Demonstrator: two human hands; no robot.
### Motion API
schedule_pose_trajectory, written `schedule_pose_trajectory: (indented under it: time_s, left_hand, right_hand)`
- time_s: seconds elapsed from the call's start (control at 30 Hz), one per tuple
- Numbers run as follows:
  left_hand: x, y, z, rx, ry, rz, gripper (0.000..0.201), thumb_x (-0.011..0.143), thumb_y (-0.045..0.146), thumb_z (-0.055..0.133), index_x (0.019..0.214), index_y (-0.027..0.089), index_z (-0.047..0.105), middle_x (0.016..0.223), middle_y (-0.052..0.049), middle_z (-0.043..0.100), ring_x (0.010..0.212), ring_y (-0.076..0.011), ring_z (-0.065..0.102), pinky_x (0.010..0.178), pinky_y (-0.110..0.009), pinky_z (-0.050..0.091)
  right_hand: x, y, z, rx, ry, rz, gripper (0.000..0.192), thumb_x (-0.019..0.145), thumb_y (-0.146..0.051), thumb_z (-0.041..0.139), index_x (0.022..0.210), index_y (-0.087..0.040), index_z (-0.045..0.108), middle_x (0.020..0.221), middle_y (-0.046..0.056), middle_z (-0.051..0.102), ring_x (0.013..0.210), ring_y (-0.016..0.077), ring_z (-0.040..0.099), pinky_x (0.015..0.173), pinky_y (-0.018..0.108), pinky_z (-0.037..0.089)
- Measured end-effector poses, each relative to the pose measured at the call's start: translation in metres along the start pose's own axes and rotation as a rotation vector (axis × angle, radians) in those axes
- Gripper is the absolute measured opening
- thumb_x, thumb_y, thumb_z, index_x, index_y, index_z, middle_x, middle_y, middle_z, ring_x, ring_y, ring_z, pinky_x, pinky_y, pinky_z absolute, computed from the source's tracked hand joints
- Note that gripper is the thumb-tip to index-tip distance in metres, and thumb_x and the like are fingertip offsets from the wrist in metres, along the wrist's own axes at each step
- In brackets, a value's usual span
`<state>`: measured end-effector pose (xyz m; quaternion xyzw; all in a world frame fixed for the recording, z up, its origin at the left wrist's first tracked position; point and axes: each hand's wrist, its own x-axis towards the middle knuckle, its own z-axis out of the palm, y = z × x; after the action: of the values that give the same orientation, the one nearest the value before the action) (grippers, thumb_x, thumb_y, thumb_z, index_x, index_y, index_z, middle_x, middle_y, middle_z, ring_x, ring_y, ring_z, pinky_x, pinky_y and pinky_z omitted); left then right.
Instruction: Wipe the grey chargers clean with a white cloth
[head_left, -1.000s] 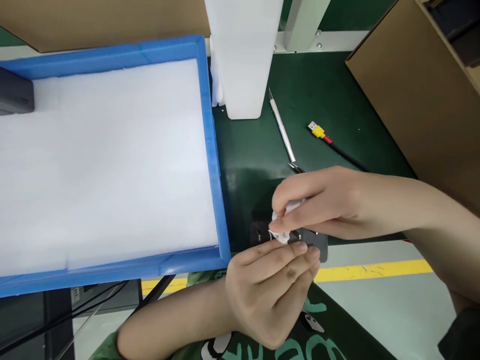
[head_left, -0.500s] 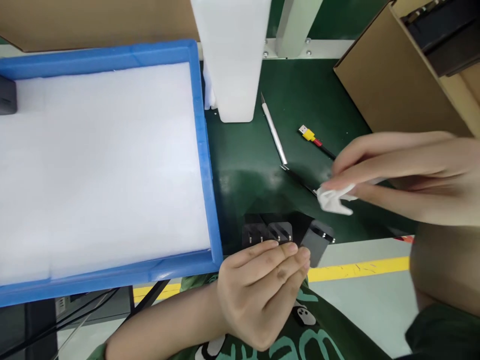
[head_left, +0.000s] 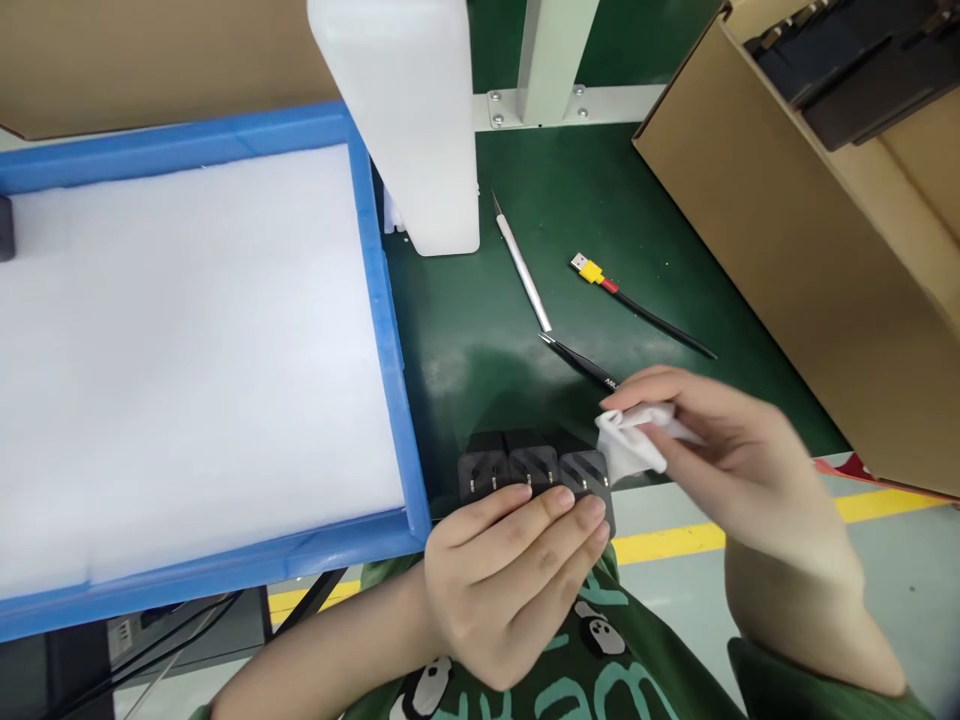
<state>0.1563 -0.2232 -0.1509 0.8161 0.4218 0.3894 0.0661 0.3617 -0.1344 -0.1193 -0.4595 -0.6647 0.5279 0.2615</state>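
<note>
Three black plug adapters (head_left: 534, 464) sit side by side at the front edge of the green table, their metal prongs showing. My left hand (head_left: 517, 580) is closed around their near side, fingers pressed together over them; the palm side is hidden. Pinched between the thumb and fingers of my right hand (head_left: 720, 450) is a crumpled white cloth (head_left: 630, 445), close beside the rightmost adapter. Just beyond that hand lie black tweezers (head_left: 577, 362), partly covered by its fingers. A white-handled craft knife (head_left: 523, 270) rests farther back.
A blue-rimmed tray (head_left: 386, 300) with a white lining takes up the left side. A short USB cable (head_left: 645, 312) lies on the green table (head_left: 450, 340). A white upright container (head_left: 420, 130) stands at the back. On the right, an open cardboard box (head_left: 780, 260) holds black items.
My right hand has come down and left with the cloth, toward the adapters. The rightmost adapter, tilted and apart before, now lines up against the other two under my left hand.
</note>
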Motion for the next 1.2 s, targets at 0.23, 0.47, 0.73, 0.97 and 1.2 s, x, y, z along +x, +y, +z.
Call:
schedule_pose_trajectory:
  time_s: [0.23, 0.47, 0.73, 0.97, 1.2]
  left_hand:
    - [-0.001, 0.0, 0.002, 0.016, 0.029, -0.014, 0.016, 0.094, 0.009, 0.064, 0.1, 0.016, 0.077, 0.103, 0.007, 0.079, 0.095, -0.005, 0.075, 0.115, -0.017, 0.042]
    - [-0.002, 0.0, 0.001, 0.032, 0.01, -0.01, 0.019, 0.097, 0.01, 0.06, 0.1, 0.015, 0.078, 0.108, 0.003, 0.079, 0.1, -0.0079, 0.075, 0.114, -0.02, 0.045]
    - [-0.002, -0.003, 0.001, 0.032, 0.02, 0.023, 0.016, 0.09, 0.007, 0.068, 0.1, 0.014, 0.078, 0.108, 0.003, 0.079, 0.094, -0.0084, 0.076, 0.104, -0.017, 0.053]
    - [-0.002, -0.001, 0.004, 0.055, 0.055, 0.027, 0.014, 0.092, 0.007, 0.066, 0.097, 0.013, 0.078, 0.104, 0.0, 0.08, 0.094, -0.0102, 0.076, 0.106, -0.021, 0.052]
    - [-0.002, 0.001, -0.005, 0.0, 0.024, 0.009, 0.011, 0.09, 0.01, 0.068, 0.099, 0.012, 0.075, 0.1, -0.003, 0.081, 0.094, -0.0135, 0.075, 0.099, -0.024, 0.055]
  right_hand:
    - [0.05, -0.033, 0.018, -0.09, -0.332, -0.072, 0.009, 0.086, -0.019, 0.068, 0.079, -0.02, 0.063, 0.074, -0.003, 0.062, 0.063, 0.0091, 0.055, 0.054, 0.022, 0.042]
    - [0.097, -0.044, 0.027, -0.225, -0.769, 0.007, 0.027, 0.078, -0.012, 0.068, 0.06, -0.018, 0.05, 0.058, -0.007, 0.05, 0.051, 0.0051, 0.043, 0.044, 0.019, 0.032]
    - [0.115, -0.051, 0.028, -0.304, -0.972, 0.014, 0.031, 0.078, -0.012, 0.071, 0.063, -0.02, 0.045, 0.055, -0.008, 0.046, 0.048, 0.0045, 0.039, 0.039, 0.02, 0.026]
    - [0.088, -0.027, -0.011, -0.125, -0.82, 0.18, 0.028, 0.083, -0.023, 0.069, 0.067, -0.019, 0.047, 0.059, -0.008, 0.045, 0.052, 0.0052, 0.039, 0.045, 0.018, 0.029]
    - [0.031, 0.003, -0.051, 0.02, -0.492, 0.272, 0.028, 0.083, -0.03, 0.074, 0.069, -0.018, 0.053, 0.065, -0.004, 0.052, 0.055, 0.0077, 0.046, 0.048, 0.02, 0.035]
